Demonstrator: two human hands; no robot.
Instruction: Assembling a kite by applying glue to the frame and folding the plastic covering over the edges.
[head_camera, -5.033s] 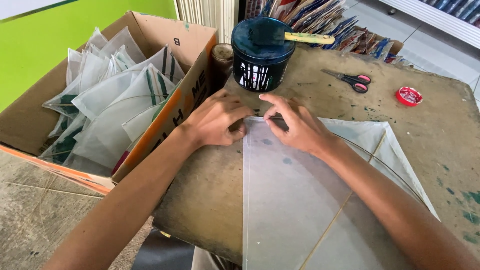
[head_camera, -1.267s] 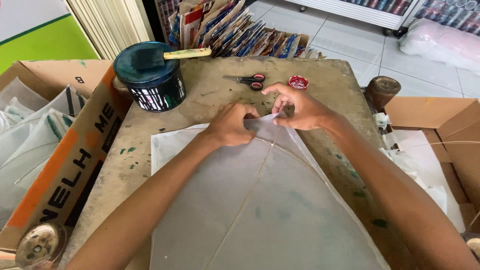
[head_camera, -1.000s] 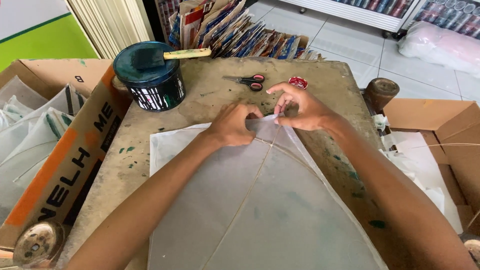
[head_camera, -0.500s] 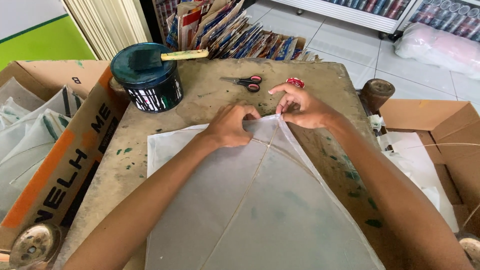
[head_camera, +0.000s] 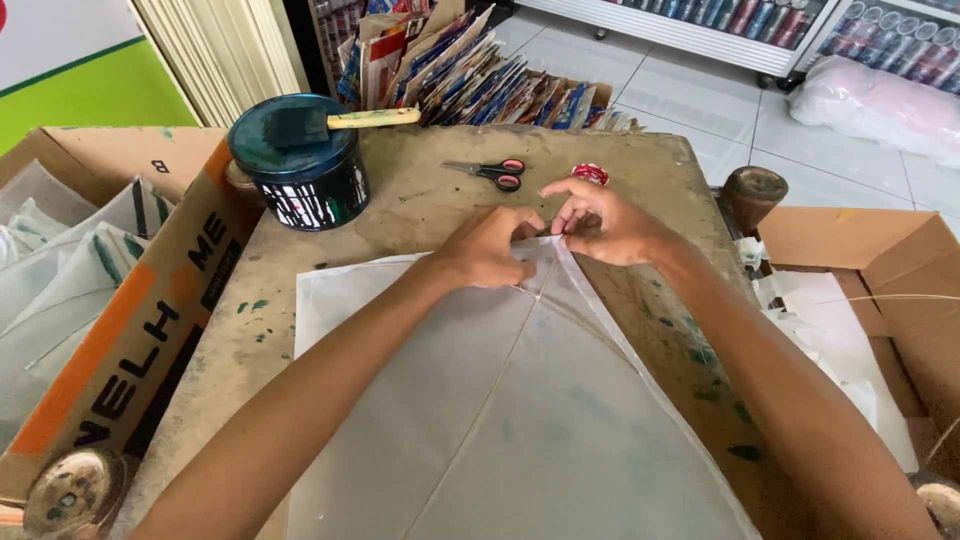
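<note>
A white translucent paper kite (head_camera: 500, 400) with thin stick spars lies flat on the worn brown worktable (head_camera: 420, 205). My left hand (head_camera: 490, 245) presses down on the kite's top corner. My right hand (head_camera: 605, 222) pinches the paper edge at that same corner, fingertips meeting the left hand's. Both forearms stretch over the kite from the bottom of the view.
A dark paint can (head_camera: 300, 170) with a brush (head_camera: 335, 120) across its lid stands back left. Scissors (head_camera: 490, 172) and a red tape roll (head_camera: 590, 174) lie behind my hands. Cardboard boxes flank the table: left (head_camera: 130, 310) with finished kites, right (head_camera: 870, 260) with paper.
My hands have stayed on the kite's top corner, with the fingers shifting slightly along the fold. The camera view has drifted a little; five seconds ago it faced the left box more.
</note>
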